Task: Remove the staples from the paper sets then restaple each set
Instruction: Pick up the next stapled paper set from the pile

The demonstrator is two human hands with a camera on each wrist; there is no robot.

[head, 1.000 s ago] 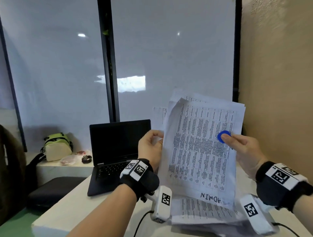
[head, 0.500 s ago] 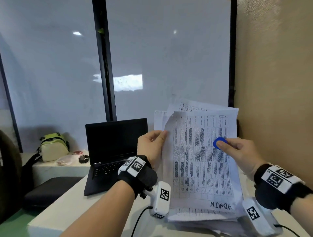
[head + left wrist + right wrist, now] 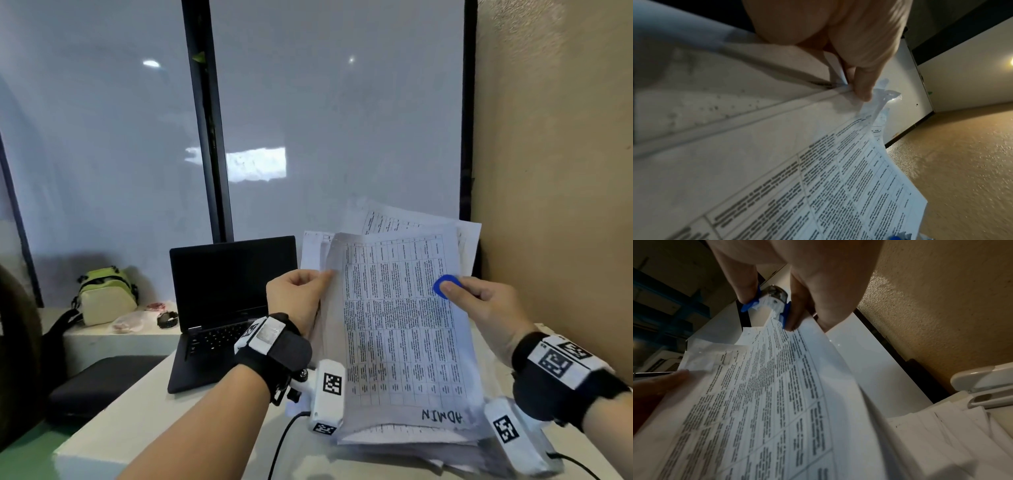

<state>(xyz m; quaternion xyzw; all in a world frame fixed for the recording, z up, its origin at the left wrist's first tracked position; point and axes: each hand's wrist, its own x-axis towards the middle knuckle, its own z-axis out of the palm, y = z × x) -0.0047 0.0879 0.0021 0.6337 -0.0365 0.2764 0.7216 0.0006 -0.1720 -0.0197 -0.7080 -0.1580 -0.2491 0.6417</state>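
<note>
paper set (image 3: 400, 329) is held upright above the desk (image 3: 137, 411), over the far-right corner, bottom edge at or just above the loose paper pile (image 3: 411, 445) lying there; contact with it cannot be told. "admin" is handwritten upside down near the bottom edge. left hand (image 3: 298, 294) is clamped on the left edge of the sheets, thumb in front, fingers behind; in the left wrist view the thumb (image 3: 863, 84) is pinched right at the page edge. right hand (image 3: 479, 305) is closed round a blue staple remover (image 3: 445, 286), thumb and fingers on its two wings, and the upper right part of the set looks pinned under the same grip. in the right wrist view the staple remover (image 3: 768, 305) is seen with metal jaws at the top edge of the page; whether a staple is engaged cannot be told.

handling, as judged: sheets are light, floppy and thin, the top-left corner already curled and creased. tearing at the staple corner is likely if pulled sideways. the set is best taken close to the stapled corner, flat between thumb and fingers, so the pages are not fanned.

open laptop (image 3: 233, 301) stands on the desk's far edge, left of the papers. a white stapler (image 3: 982, 386) is seen by the wall beside the pile.
</note>
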